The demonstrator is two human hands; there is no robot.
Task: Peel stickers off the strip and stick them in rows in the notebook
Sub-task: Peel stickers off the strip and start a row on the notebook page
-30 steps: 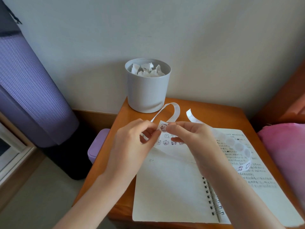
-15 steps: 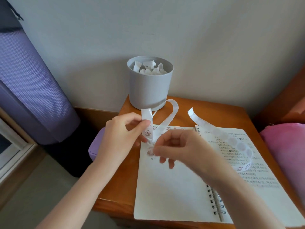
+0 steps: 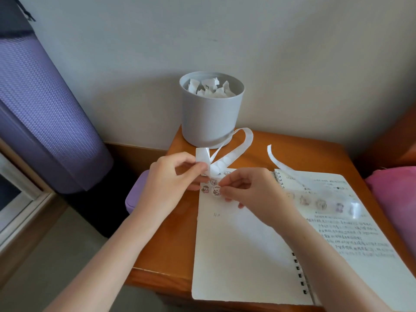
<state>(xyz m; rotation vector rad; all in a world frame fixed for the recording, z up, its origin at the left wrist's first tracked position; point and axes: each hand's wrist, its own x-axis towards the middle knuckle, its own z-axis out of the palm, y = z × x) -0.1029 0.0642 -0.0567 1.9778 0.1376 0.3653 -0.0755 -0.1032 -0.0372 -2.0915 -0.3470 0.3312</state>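
Head view: the only camera, looking down on a small wooden bench (image 3: 304, 152) set in a corner.
Left hand (image 3: 171, 180): thumb and fingers pinch the folded end of the sticker strip (image 3: 202, 156), held just above the notebook's top left corner. The rest loops back toward the grey bin (image 3: 211, 122).
Right hand (image 3: 252, 192): fingertips pinched together low on the page, at a sticker (image 3: 216, 190). I can't tell whether it's pressed down yet.
Notebook (image 3: 236, 255): spiral-bound and open flat, with a handwritten right page and a nearly blank left page.
Done: at least 4 small cartoon stickers sit in short rows at the left page's top corner. The bin holds white paper scraps.
Left: most of that page is bare, and another length of strip (image 3: 320, 203) across the right page looks to carry about 4 more, so I'd judge this early going.
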